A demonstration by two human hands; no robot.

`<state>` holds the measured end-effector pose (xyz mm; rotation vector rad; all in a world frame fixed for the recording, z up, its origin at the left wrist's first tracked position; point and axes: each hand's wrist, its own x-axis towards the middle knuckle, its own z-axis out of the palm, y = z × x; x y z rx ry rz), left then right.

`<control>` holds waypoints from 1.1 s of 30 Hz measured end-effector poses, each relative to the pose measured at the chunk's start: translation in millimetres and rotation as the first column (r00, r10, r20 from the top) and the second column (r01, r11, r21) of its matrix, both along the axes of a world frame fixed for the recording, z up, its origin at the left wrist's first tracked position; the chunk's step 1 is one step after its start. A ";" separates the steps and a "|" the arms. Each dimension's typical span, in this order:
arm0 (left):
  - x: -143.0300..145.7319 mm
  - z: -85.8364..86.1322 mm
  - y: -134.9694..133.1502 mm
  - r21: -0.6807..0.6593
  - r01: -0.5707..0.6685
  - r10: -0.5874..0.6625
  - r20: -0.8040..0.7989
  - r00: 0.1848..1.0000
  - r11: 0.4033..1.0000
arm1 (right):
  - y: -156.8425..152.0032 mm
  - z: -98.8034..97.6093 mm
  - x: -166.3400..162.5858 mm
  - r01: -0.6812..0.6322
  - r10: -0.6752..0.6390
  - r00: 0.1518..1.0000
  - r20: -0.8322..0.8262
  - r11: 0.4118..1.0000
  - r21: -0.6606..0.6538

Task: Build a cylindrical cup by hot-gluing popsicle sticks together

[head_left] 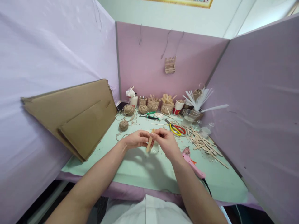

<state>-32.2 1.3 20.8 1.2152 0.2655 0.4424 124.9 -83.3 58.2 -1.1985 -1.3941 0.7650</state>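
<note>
Pale wood showed between the person's 2 hands: a flat craft stick (149,146), tilted, its lower end toward the body. The grip of the right hand (165,142) was clamped on its upper part, thumb against fingers; the left hand (138,139) closed on it from the left, some of its fingers hidden behind the stick. Whether 1 piece or 2 stacked together were held was hard to tell. Just right of the stick's lower end, a clear round object (155,149) on the table (137,175) was partly covered and difficult to make out. Right of the stick and nearer the body lay a pink glue gun (194,167), partly hidden by the right forearm; farther right spread a heap of loose sticks (203,142), too overlapped to count. Beyond the stick, a red and white cup (177,108) bore markings too small to read. High above the stick, a picture frame (187,3) was cut off.
</note>
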 end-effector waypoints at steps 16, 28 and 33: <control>7.6 1.5 -5.7 0.025 -0.182 0.183 -0.023 0.983 0.983 | -9.8 -0.8 0.5 0.160 -0.179 0.975 0.128 0.976 0.145; 1.4 -2.2 -2.5 -0.043 -0.010 0.011 0.030 0.999 0.999 | -35.7 6.6 26.7 -0.032 0.017 0.963 0.269 0.998 0.052; -4.2 1.6 3.1 -0.058 -0.097 0.105 0.170 0.980 0.994 | -77.6 6.0 107.0 0.274 -0.138 0.713 0.688 0.958 -0.091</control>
